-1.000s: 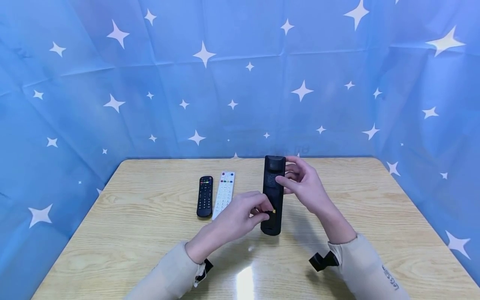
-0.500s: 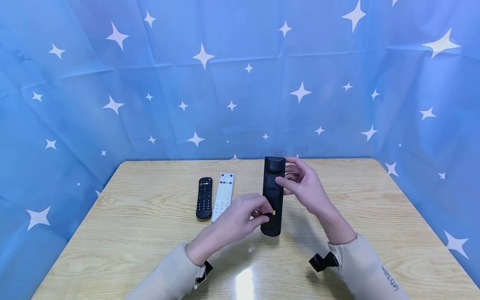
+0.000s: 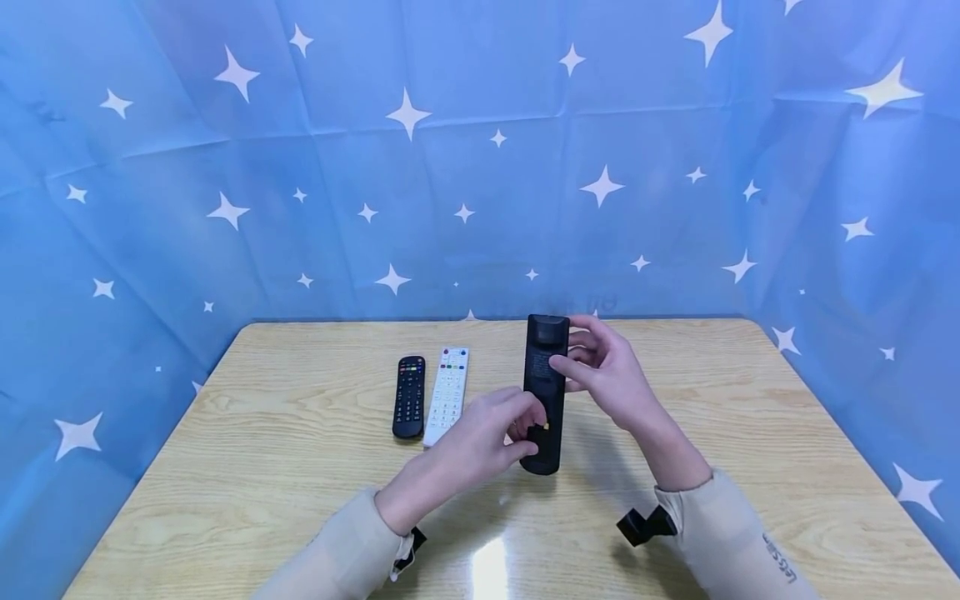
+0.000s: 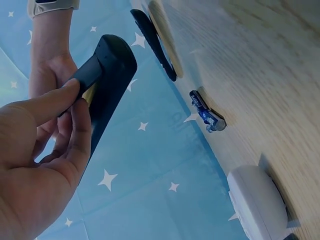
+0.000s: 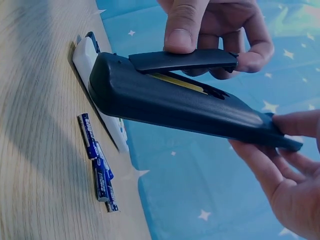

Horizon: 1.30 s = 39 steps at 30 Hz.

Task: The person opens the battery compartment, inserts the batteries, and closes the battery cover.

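Back side up, a black remote control (image 3: 550,342) is held tilted above the table by my right hand (image 3: 615,379), thumb on its back and fingers along its side. My left hand (image 3: 487,429) pinches the remote's battery cover (image 5: 212,59) between thumb and fingers. That cover stands raised at an angle over the compartment, where a yellow strip (image 5: 182,83) shows. Several blue batteries (image 5: 101,172) lie on the table, also seen in the left wrist view; in the head view they are hidden.
Left of the hands, a smaller black remote (image 3: 408,398) and a white remote (image 3: 450,392) lie side by side on the wooden table (image 3: 300,467). A starred blue cloth (image 3: 480,183) hangs behind the table and along both sides.
My left thumb has shifted slightly down, and more of the dark cover shows between thumb and fingers. My right hand and the remote have stayed nearly still.
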### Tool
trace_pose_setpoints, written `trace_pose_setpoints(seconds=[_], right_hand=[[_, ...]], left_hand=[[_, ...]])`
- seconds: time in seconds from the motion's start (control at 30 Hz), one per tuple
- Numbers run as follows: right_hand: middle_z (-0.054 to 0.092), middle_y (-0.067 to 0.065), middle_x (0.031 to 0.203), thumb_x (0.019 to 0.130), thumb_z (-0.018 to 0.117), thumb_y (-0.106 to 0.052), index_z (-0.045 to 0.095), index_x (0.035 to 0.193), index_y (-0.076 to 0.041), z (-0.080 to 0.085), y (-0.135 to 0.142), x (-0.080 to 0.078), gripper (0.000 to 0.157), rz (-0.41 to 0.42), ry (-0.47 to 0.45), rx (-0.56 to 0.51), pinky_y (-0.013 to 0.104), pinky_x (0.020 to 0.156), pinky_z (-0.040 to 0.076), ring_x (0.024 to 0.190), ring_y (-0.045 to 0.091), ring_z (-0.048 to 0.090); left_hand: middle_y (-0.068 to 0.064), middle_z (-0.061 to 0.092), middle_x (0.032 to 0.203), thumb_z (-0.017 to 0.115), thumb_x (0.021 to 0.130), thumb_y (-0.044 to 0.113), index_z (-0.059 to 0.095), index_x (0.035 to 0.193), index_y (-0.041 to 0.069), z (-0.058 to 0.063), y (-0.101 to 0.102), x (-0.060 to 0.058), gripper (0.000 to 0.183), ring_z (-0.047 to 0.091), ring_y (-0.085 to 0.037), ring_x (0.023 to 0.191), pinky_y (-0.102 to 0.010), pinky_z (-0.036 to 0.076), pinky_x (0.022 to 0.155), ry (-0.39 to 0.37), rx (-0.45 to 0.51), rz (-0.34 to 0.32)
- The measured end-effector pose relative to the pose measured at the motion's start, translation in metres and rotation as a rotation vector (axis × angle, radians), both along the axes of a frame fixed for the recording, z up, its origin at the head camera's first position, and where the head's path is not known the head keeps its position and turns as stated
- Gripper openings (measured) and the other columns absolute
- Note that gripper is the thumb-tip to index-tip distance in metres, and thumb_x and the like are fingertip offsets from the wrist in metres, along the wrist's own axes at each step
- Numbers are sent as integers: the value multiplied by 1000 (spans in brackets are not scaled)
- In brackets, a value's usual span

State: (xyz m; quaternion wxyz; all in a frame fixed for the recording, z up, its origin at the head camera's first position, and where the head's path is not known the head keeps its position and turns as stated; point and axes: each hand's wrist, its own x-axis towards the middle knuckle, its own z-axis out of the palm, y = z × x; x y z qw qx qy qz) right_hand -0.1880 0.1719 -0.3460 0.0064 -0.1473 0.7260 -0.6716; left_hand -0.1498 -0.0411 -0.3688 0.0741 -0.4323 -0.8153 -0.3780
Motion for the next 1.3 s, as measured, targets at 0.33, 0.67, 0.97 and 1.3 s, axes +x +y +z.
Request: trace_pose_setpoints(seconds=[0.33, 0.67, 0.97, 1.3], right_hand=[[59, 21, 113, 89, 69, -11, 42, 138, -8, -1, 0, 2, 56, -2, -15, 18, 49, 70, 56, 92, 24, 64], [58, 22, 115, 90, 69, -13, 39, 140, -8, 1, 2, 2, 59, -1, -11, 28, 48, 71, 56, 93, 24, 64], [58, 21, 116, 90, 69, -12, 40, 140, -7, 2, 1, -1, 58, 0, 3, 14, 45, 69, 57, 93, 23, 64], [58, 21, 115, 90, 69, -10, 41, 139, -7, 2, 0, -2, 56, 7, -4, 6, 46, 69, 57, 91, 23, 64]], left_hand=[[3, 54, 99, 81, 77, 7, 52, 110, 13, -5, 0, 2, 44, 55, -5, 78, -8, 44, 68, 81, -92, 12], [2, 51, 109, 83, 76, 18, 51, 118, 14, -9, 2, 4, 52, 56, -9, 91, -20, 49, 78, 235, -194, 95], [3, 50, 109, 81, 79, 21, 55, 116, 12, -10, 1, 3, 46, 50, -6, 91, -18, 47, 77, 298, -194, 136], [4, 60, 96, 71, 88, 12, 67, 103, 14, -6, 0, 1, 16, 57, -6, 83, -15, 47, 74, 271, -76, 160]])
